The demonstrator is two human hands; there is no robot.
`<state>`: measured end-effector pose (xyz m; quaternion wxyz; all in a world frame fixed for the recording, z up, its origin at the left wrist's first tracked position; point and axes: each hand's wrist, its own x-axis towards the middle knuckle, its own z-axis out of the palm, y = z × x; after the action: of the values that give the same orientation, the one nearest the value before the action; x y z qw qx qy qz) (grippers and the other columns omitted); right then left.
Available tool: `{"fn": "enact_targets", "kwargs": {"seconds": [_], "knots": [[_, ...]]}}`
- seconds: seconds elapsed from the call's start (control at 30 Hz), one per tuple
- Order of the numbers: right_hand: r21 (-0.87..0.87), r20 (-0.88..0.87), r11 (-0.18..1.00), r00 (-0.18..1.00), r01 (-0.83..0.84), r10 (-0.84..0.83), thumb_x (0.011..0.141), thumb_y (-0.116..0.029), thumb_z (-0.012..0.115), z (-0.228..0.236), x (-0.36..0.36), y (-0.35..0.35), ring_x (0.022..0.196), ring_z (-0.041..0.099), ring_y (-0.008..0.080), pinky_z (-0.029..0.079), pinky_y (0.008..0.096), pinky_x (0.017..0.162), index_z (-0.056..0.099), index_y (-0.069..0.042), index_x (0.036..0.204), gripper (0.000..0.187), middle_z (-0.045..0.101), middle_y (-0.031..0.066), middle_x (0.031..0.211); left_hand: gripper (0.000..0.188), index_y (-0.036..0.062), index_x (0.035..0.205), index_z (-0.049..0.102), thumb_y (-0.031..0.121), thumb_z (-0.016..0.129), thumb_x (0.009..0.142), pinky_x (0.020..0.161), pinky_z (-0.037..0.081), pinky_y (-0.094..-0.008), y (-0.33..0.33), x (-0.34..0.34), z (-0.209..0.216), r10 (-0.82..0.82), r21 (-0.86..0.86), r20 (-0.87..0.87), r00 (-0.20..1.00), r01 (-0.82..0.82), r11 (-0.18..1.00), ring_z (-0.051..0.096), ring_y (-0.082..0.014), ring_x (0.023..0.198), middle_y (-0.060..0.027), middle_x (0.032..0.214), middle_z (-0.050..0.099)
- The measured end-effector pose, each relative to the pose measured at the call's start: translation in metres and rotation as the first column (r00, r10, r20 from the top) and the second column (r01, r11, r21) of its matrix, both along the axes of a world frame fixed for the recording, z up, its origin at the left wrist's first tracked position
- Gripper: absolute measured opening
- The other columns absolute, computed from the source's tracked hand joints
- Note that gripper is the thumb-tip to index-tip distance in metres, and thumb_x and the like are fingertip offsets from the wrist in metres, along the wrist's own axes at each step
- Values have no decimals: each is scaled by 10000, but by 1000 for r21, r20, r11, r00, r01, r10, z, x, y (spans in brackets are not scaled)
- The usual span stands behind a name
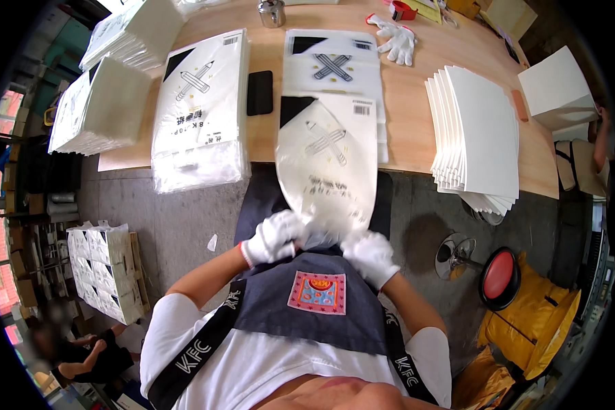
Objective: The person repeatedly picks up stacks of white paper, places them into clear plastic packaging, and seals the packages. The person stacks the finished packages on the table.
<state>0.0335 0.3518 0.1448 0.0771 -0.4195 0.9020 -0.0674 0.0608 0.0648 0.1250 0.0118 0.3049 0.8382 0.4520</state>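
A clear plastic bag of drawing paper (328,150), printed with crossed pencils and a black corner, hangs over the table's near edge toward me. Its far half rests on a flat stack of similar printed bags (331,65). At the bag's near end, my left hand (275,237) in a white glove is closed on the crinkled plastic at the left. My right hand (370,258), gloved too, grips the right side of that same end. The plastic between both hands is blurred and bunched, so the fingertips are partly hidden.
The wooden table (403,102) bears a tall pile of filled bags (201,102), a black phone (260,93), a fanned stack of white paper (478,133) and a loose glove (395,41). A red-topped stool (500,278) stands at right. Another person (89,352) sits lower left.
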Motion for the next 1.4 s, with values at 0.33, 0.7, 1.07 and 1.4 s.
{"fn": "enact_targets", "kwargs": {"seconds": [0.33,0.7,1.07,1.4], "knots": [[2,196,925,907,379,-372,935,-275,482,-46,-8,39,707,669,309,519,485,629,616,-111,829,238,636,130,740,185,48,959,598,216,633,891,769,497,-354,-64,23,-83,623,-74,363,693,-645,760,641,-263,850,-104,898,642],[41,992,339,-78,940,95,1005,-299,544,-115,-92,-52,649,607,145,506,292,574,592,-68,1121,263,647,48,844,140,48,909,580,181,614,936,617,463,-324,-41,-77,45,622,72,216,752,-648,758,594,-182,665,-104,719,575],[-334,939,585,208,739,274,951,-342,597,-28,-166,-294,587,622,138,489,274,503,622,-6,964,337,714,137,857,77,56,937,548,75,486,979,590,349,-209,-293,-37,38,907,500,245,343,-846,185,390,-48,665,44,765,464],[-236,923,721,-81,652,376,908,-209,682,-52,-96,-253,586,576,112,472,273,523,611,-25,974,208,657,62,780,305,22,1183,529,243,495,976,625,469,-286,-321,23,-175,912,486,403,-71,-828,-279,522,-114,701,-33,943,586]]}}
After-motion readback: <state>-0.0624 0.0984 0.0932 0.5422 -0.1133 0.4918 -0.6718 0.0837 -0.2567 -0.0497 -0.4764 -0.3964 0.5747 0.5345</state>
